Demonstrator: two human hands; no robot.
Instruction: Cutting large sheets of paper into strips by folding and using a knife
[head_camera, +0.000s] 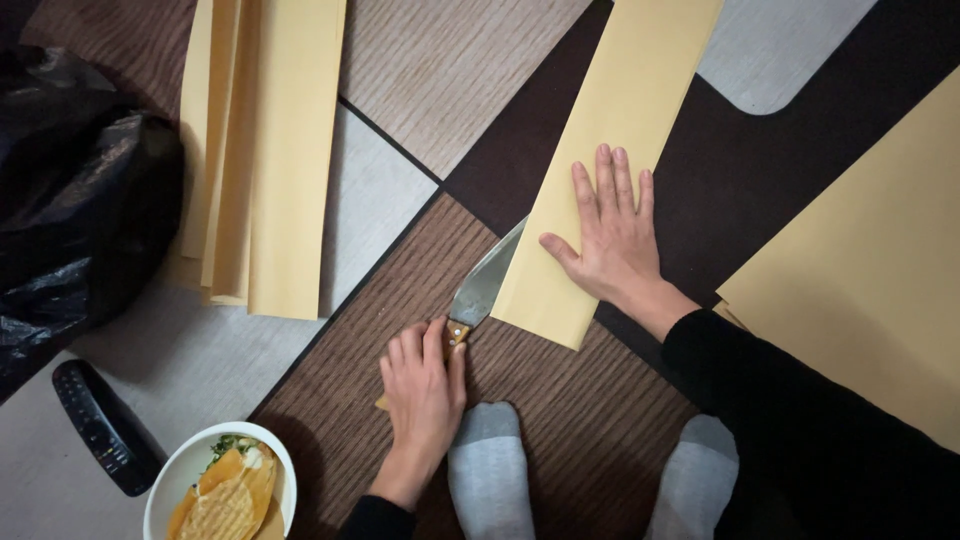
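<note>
- The left hand (422, 385) is closed around the wooden handle of a knife (483, 285), just above two grey-socked feet (490, 465).
- The knife blade points toward 1 o'clock and slips under the left edge of a folded tan paper strip (600, 150) on the patterned floor (560, 400).
- The right hand (610, 240) lies open and flat on that strip, fingers spread.
- At 7 o'clock sit a bowl of food (215, 485) and a black remote (105, 425).
- At 11 o'clock lies a stack of tan strips (265, 150); a black plastic bag (70, 200) is at 9 o'clock, and a large tan sheet (870, 270) at 3 o'clock.
</note>
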